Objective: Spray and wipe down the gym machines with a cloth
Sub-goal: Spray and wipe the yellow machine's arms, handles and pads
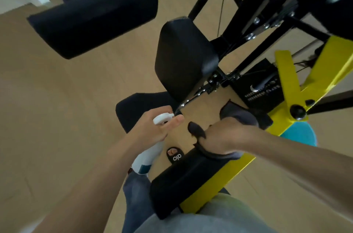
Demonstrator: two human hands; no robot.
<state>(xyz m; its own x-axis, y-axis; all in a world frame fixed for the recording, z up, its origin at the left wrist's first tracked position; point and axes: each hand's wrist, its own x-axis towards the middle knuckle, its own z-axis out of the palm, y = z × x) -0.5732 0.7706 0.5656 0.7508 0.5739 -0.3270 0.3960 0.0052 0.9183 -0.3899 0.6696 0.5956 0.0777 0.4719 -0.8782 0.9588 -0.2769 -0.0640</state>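
My left hand [157, 125] grips a white spray bottle [146, 158] by its neck, the white nozzle [162, 118] pointing right toward the machine. My right hand [227, 137] holds a dark grey cloth [240, 114] bunched against the top end of a black arm pad [183, 181] on a yellow bar [215, 183]. Part of the cloth sticks out left of my fist. Above stand the black back pad [183, 57] and, behind my left hand, the black seat [141, 106].
A second black arm pad [95, 13] hangs at upper left. Black frame tubes, bolts and a cable [221, 3] fill the upper right; yellow arms [290, 83] cross at right. Below the bottle is my foot in a black slide sandal [174, 156] on the wooden floor [57, 118].
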